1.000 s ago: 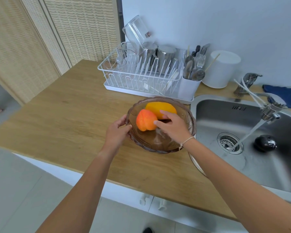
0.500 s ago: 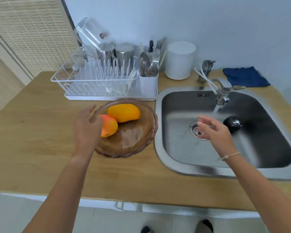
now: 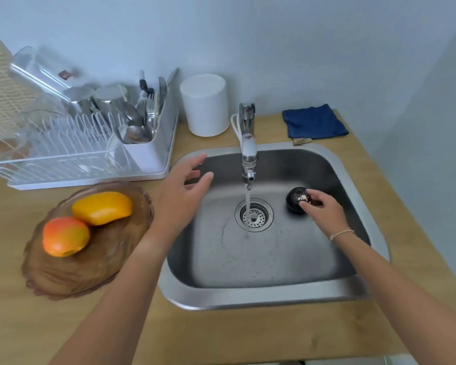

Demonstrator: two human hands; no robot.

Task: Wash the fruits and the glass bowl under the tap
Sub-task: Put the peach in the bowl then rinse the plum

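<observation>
Right hand (image 3: 324,209) now down in sink (image 3: 274,296), fingers curled onto dark fruit (image 3: 295,200), left hand (image 3: 181,196) off glass bowl (image 3: 90,272), fingers spread, holding nothing, tap (image 3: 248,154) running.

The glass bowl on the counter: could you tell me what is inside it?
Two fruits lie in the glass bowl: a yellow mango and an orange-red fruit. Anything beneath them is hidden.

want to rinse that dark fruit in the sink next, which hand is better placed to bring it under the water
Right. The right hand already has its fingertips on the dark fruit, just beside the running tap. The left hand hovers open over the sink's far left edge.
</observation>
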